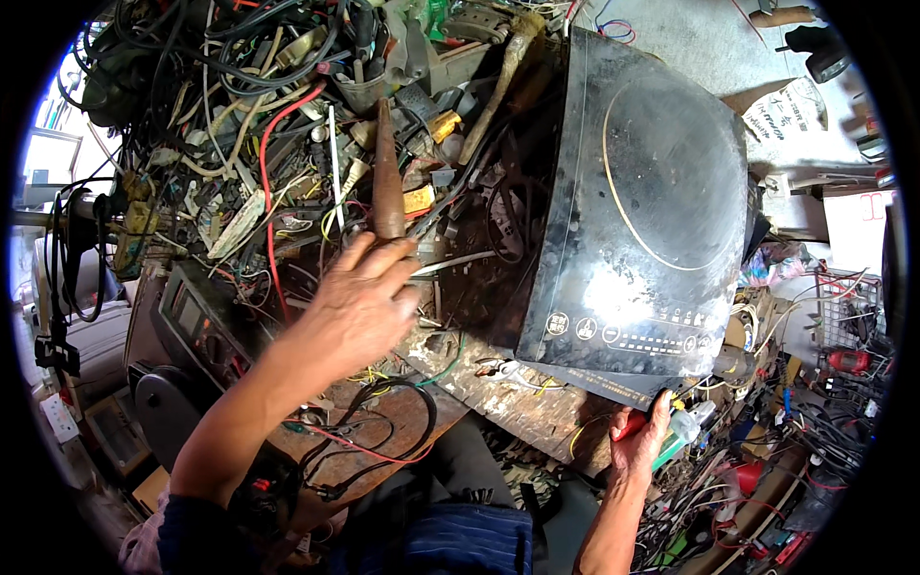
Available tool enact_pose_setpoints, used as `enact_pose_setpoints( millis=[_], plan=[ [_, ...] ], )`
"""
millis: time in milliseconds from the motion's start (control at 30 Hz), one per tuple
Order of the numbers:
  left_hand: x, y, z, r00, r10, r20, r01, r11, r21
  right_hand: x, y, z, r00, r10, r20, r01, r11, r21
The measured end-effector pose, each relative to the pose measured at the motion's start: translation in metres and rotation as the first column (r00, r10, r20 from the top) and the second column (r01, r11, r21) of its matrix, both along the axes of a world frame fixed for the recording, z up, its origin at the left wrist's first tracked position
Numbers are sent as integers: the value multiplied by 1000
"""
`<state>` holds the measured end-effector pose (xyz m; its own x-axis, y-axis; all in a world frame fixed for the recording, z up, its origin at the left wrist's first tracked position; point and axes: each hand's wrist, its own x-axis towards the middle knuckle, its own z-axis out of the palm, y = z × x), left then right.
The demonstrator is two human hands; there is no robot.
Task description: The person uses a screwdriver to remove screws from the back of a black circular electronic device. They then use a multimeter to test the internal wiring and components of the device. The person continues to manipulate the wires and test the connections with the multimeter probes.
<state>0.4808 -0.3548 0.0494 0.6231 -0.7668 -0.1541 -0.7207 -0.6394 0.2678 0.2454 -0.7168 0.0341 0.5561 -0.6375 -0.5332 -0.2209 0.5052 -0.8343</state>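
Observation:
A black induction cooktop [661, 182] with a worn glass top and a marked round heating zone stands tilted at the right of the bench. At its near right corner, my right hand [637, 446] is closed, thumb up against the edge. A small red piece [630, 424] shows at those fingers; its kind is unclear. My left hand [369, 297] reaches over the cluttered bench with its fingers bent round the thick near end of a brown tapered rod [386, 177]. The thumb and palm of that hand are hidden beneath it.
Tangled cables [259, 72] and scrap parts crowd the far left, with a red wire [266, 182] among them. Pliers [513, 372] lie on the wooden bench edge [460, 369]. A meter [196, 316] stands at the left. More wires and parts [815, 422] fill the lower right.

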Motion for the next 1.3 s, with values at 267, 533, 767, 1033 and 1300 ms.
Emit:
enact_pose_setpoints(
  millis=[267, 533, 767, 1033, 1300],
  plan=[
    [9, 59, 6, 986, 153, 72, -146, 984, -99, -2, -1, -2, 999, -33, 15, 33, 999, 23],
    [-3, 41, -2, 942, 331, 46, -324, 939, -114, 0, 3, 0, 999, -46, -13, 46, 999, 7],
    [-17, 25, -12, 895, 446, 14, -444, 893, -75, 1, 4, -1, 998, -64, -28, 64, 998, -3],
    [-10, 31, -6, 877, 477, 63, -467, 875, -131, -1, 3, -1, 1000, -25, 5, 25, 1000, -5],
    [-63, -21, -4, 502, 424, -754, -850, 400, -341, 1, -3, -6, 996, -76, 37, 73, 995, 67]
  ],
)
